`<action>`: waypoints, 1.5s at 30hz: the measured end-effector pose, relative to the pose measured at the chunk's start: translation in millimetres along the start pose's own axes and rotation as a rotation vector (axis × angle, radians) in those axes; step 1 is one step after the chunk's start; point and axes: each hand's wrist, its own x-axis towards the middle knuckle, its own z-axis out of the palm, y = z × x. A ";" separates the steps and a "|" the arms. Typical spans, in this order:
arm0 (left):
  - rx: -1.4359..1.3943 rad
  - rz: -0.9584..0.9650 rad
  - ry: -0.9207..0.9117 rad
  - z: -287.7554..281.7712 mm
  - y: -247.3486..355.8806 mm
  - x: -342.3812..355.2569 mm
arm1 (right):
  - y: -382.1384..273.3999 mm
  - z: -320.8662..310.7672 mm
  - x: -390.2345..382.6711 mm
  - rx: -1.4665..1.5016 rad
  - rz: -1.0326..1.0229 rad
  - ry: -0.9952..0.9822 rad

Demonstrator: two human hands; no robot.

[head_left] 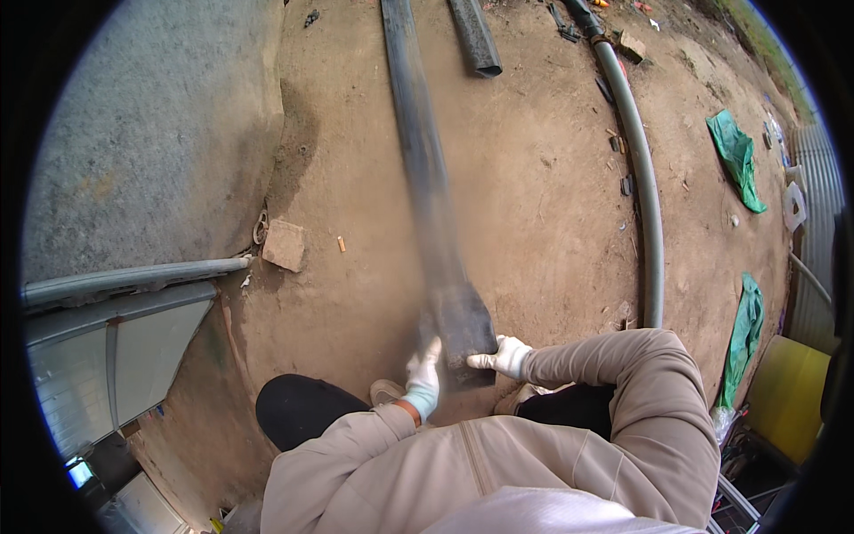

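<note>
A long flat black hose [425, 178] runs over the dirt from the top of the view down to my hands. Its near end [469, 343] is wider, lifted between my knees and somewhat blurred. My right hand [504, 357], in a white glove, grips the right edge of that end with the thumb lying on top. My left hand [423, 381], gloved in white and pale green, is closed at the left edge, its thumb pointing up along the hose. The fingers beneath are partly hidden.
A second flat black piece [477, 40] lies at the top. To the right, a grey pipe [642, 178] curves along the ground beside green sacks [737, 160] and a yellow drum-like object [787, 399]. A brick [284, 246] sits by the grey slab [160, 142] on the left.
</note>
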 end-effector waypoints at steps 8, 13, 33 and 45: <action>-0.542 -0.474 -0.619 7.5 97.7 51.2 | -35.2 -25.0 54.0 0.246 0.261 0.088; 0.071 0.037 -0.558 -25.5 123.2 43.8 | -90.0 -80.8 110.7 0.491 0.169 0.041; -0.308 0.521 -0.434 8.9 207.6 164.7 | -143.5 -119.3 86.9 0.502 -0.424 0.181; 0.198 0.430 -0.138 20.4 151.6 183.1 | -120.5 -89.9 130.7 0.420 -0.380 0.518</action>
